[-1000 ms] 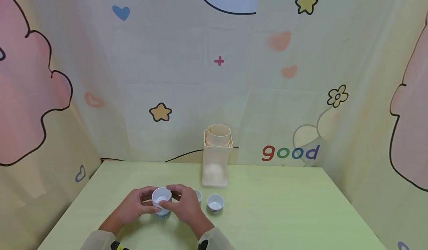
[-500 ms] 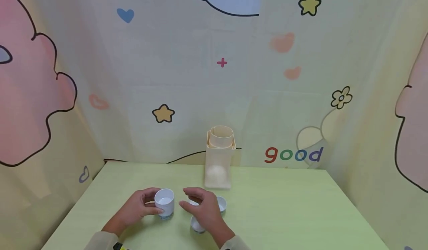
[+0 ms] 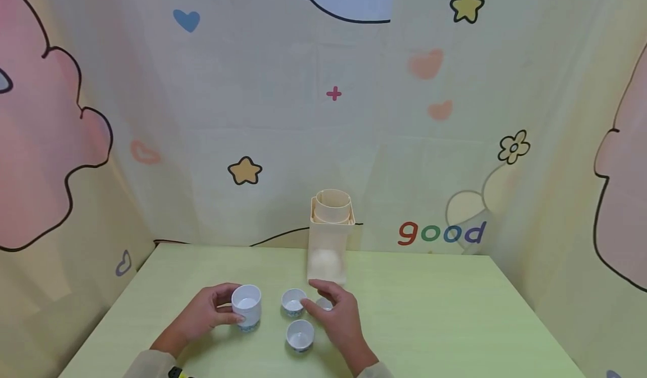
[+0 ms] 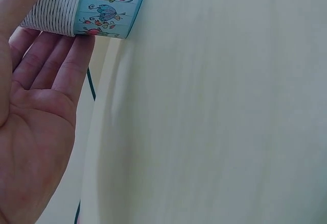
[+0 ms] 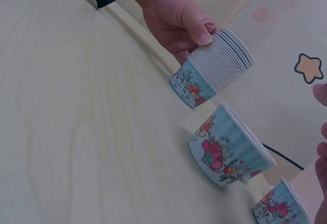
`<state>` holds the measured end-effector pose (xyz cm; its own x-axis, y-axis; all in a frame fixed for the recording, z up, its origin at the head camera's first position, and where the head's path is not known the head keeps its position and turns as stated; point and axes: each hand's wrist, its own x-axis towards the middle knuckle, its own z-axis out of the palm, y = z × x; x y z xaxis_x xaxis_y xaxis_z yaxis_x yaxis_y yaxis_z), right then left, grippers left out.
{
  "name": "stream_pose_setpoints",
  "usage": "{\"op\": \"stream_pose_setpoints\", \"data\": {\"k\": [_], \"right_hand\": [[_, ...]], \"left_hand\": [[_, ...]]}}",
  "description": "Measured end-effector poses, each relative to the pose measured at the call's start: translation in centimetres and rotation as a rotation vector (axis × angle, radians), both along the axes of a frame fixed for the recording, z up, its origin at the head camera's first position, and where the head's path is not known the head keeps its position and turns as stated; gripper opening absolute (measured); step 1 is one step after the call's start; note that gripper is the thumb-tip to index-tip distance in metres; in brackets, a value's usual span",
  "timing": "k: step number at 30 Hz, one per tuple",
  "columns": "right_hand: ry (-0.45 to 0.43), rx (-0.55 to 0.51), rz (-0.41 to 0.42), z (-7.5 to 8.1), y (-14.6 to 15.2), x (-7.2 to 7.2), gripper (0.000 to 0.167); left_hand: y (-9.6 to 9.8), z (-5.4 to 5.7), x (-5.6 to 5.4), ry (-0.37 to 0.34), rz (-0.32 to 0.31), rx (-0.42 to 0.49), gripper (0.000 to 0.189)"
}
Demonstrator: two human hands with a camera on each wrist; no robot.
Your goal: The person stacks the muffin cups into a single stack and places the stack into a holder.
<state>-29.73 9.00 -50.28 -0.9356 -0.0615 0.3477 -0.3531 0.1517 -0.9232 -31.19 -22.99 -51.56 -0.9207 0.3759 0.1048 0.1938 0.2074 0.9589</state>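
Note:
My left hand [image 3: 204, 313] grips a stack of paper cups [image 3: 246, 310], fingers and thumb around its side. The stacked white rims and the blue printed bottom cup show in the left wrist view. Three single paper cups stand upright to the right of the stack: a back one [image 3: 293, 303], a front one [image 3: 300, 336] and a right one [image 3: 326, 304]. My right hand [image 3: 341, 319] hovers at the right cup and partly hides it, with thumb and fingers spread apart. Floral print covers the front cup [image 5: 225, 147] in the right wrist view.
A cream upright holder [image 3: 326, 254] with a round tube at its top stands at the back of the pale green table [image 3: 429, 310]. A printed cloth backdrop [image 3: 283, 86] hangs close behind and along both sides.
My right hand has left the cup stack and moved right to the right cup, uncovering the front and back cups. The left hand keeps its grip on the stack.

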Motion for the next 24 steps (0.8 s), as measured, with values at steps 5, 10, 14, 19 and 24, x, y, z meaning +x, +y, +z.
{"op": "stream_pose_setpoints", "data": {"k": [5,10,14,19,24], "right_hand": [[-0.021,0.020,-0.060,-0.3,1.2,-0.2,0.040],[-0.030,0.044,-0.092,-0.7,1.9,-0.3,0.046],[-0.033,0.090,-0.126,-1.1,2.3,-0.3,0.050],[-0.058,0.144,-0.149,-1.4,2.8,-0.1,0.055],[-0.099,0.195,-0.160,-1.8,3.2,0.0,0.063]], "left_hand": [[0.0,0.2,0.0,-0.005,-0.002,0.001,0.071],[0.1,0.3,0.1,-0.016,0.005,-0.001,0.072],[0.2,0.5,0.1,-0.028,0.013,-0.008,0.072],[0.1,0.4,0.1,-0.033,0.017,-0.005,0.073],[0.1,0.2,0.0,-0.018,0.011,-0.007,0.073]]}}
